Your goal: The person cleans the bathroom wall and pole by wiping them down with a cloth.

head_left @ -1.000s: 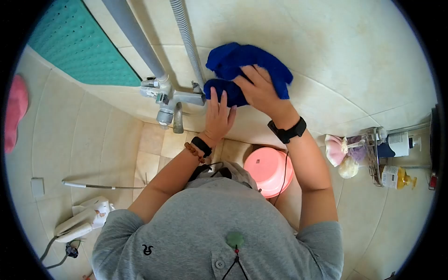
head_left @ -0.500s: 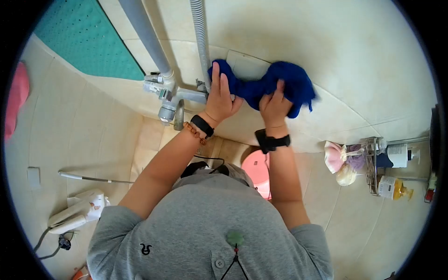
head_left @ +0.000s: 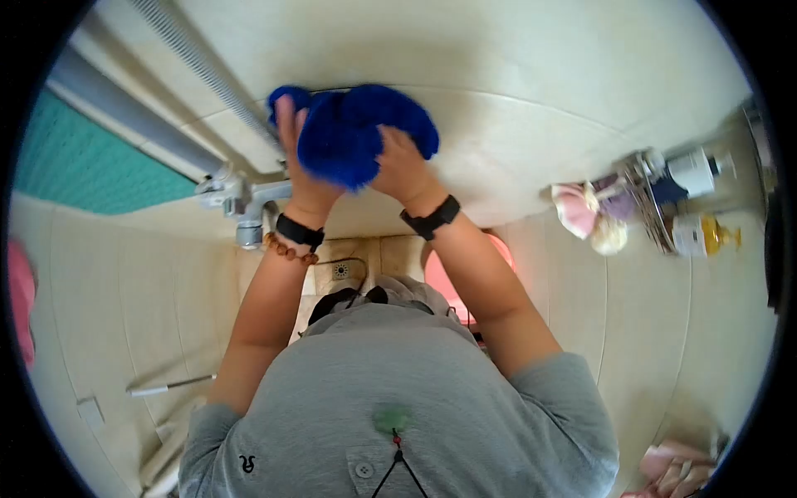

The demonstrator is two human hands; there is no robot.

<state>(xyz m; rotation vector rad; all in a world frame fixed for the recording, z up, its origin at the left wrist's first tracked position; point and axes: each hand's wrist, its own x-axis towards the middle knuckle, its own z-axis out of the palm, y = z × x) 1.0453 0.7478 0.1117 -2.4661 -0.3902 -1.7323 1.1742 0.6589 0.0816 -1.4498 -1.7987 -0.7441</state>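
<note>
A bunched blue cloth (head_left: 344, 137), soft and towel-like, is held up in front of the tiled wall. My left hand (head_left: 311, 187) has it at the left side, fingers pointing up with the cloth between them and the thumb, which the folds hide. On the other side my right hand (head_left: 407, 170) grips the cloth's lower right part, fingers curled into it. Motion blurs the cloth's lower edge. A wall faucet (head_left: 241, 199) is just left of my left wrist, and a grey shower hose (head_left: 199, 70) runs down toward that hand.
At right, a wire rack (head_left: 647, 203) carries a yellow pump bottle (head_left: 701, 236), a white-labelled bottle (head_left: 691, 174) and bath puffs (head_left: 581, 207). A pink basin (head_left: 494, 249) is below my right forearm. A floor drain (head_left: 340, 270) lies below. A green mat (head_left: 91, 162) hangs at left.
The cloth, stretched sideways between my hands before, is now gathered up, and my hands are closer together. The view has shifted, so the faucet and rack appear in different places.
</note>
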